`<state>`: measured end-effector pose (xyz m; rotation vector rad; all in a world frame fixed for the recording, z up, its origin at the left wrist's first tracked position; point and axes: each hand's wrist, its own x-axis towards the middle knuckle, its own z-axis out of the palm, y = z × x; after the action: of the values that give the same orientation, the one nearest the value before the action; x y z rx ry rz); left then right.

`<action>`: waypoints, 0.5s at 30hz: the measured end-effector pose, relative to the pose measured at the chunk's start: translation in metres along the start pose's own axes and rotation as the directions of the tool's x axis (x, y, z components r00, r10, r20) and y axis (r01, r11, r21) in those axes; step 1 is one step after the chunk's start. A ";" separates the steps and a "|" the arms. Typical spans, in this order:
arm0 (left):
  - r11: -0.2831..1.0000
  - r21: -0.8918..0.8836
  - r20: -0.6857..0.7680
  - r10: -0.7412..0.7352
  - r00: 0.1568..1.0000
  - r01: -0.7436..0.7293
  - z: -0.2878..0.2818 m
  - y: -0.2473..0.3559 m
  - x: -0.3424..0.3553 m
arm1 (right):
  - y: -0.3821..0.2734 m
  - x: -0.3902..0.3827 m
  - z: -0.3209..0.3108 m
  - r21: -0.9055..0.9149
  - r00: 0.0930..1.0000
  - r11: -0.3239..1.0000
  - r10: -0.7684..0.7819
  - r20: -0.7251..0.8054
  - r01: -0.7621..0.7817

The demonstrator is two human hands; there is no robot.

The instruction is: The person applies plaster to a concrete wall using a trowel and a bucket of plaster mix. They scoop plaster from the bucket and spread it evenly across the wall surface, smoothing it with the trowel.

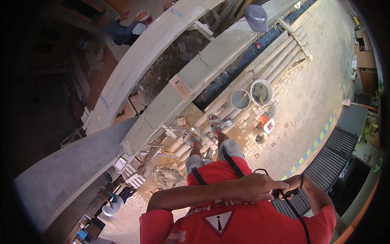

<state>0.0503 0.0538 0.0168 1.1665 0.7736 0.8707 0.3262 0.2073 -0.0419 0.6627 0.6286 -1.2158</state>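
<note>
At chest height on the lower right, my left hand (262, 185) reaches across the red shirt to a small black device (280, 194) with a black cord, index finger lying along its top and other fingers curled at it. My right hand (291, 185), below a dark bracelet, grips the same device from the right side. The cord (296, 211) hangs down over the shirt. My sandalled feet (214, 122) stand on pale round poles (178, 146) below.
Two large buckets (239, 99), a smaller one (261, 137) and an orange bag (266, 124) lie beside the poles. A dark trench (219, 87) runs along a concrete ledge (160, 114); a cap (256, 18) sits higher up. Two other people (124, 30) (115, 203) are at upper and lower left.
</note>
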 end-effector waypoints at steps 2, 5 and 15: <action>0.988 0.101 -0.010 0.117 0.993 -0.115 0.011 -0.005 0.023 | 0.000 -0.002 0.030 0.167 0.980 0.967 -0.180 -0.083 0.191; 0.937 0.321 -0.042 0.157 0.987 -0.135 0.022 -0.003 0.041 | -0.021 -0.011 0.069 0.390 0.842 0.755 -0.401 -0.362 0.527; 0.638 0.722 0.026 0.360 0.933 -0.267 0.057 0.004 0.098 | -0.217 0.074 0.055 0.525 0.321 -0.223 -0.579 -0.750 0.821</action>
<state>0.1443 0.1167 0.0273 2.0178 1.0818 0.9591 0.1377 0.0737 -0.0865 1.5422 0.4396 -2.8487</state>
